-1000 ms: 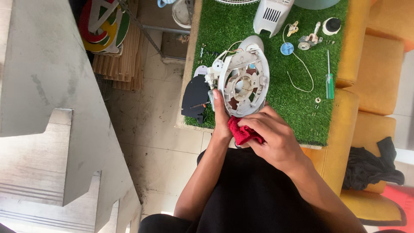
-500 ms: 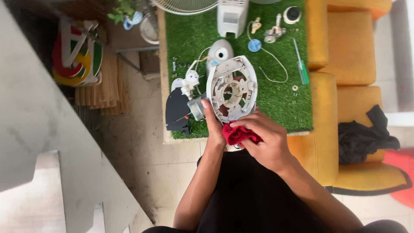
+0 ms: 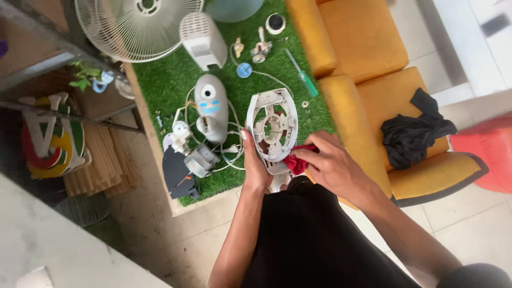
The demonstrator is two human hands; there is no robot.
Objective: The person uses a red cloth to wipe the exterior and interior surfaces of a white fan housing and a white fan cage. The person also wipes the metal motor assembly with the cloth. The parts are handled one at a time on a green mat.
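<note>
My left hand [image 3: 255, 166] grips the left edge of a white round fan motor housing [image 3: 272, 128], held upright over the green turf table [image 3: 165, 80]. Bunched against the housing's lower right rim is a red cloth [image 3: 295, 163], pinched in my right hand [image 3: 330, 166]. Behind the housing lie a grey oval fan cover [image 3: 210, 106], a motor block with white wires [image 3: 199, 160] and a black plate [image 3: 176, 175].
A white fan grille [image 3: 136, 26], a white rear casing [image 3: 201, 38], small knobs [image 3: 260, 48] and a green-handled screwdriver [image 3: 305, 80] sit at the table's far end. A yellow armchair [image 3: 368, 64] with a black cloth [image 3: 413, 130] stands on the right.
The view has shifted right and pulled closer. The housing has tilted more upright and turned edge-on, and my right hand with the red cloth has slid to its lower right rim.
</note>
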